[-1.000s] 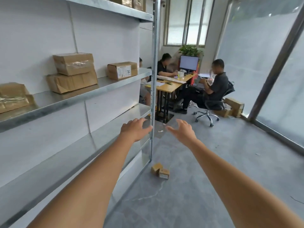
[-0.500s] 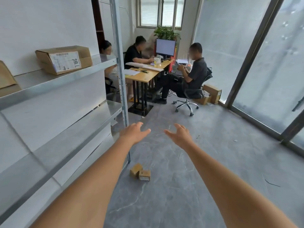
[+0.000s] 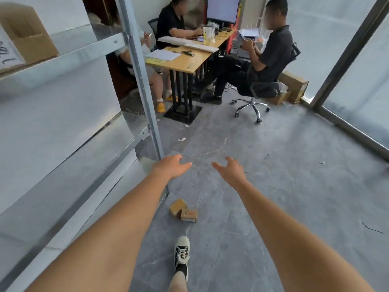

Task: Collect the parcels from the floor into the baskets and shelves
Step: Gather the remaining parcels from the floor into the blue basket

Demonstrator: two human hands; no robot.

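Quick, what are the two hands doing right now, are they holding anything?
Left hand: open, fingers spread, holding nothing.
Right hand: open, fingers spread, holding nothing.
The two small parcels lie on the floor, untouched.

Both forearms are bare, with no sleeves, watch or rings showing on the left hand or right hand. One foot wears a black-and-white canvas sneaker with white laces over a black sock.

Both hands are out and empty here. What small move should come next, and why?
Probably lower both hands toward the two small parcels on the floor beside the shelf post. The left hand and right hand are open, holding nothing, with the parcels lying untouched below them.
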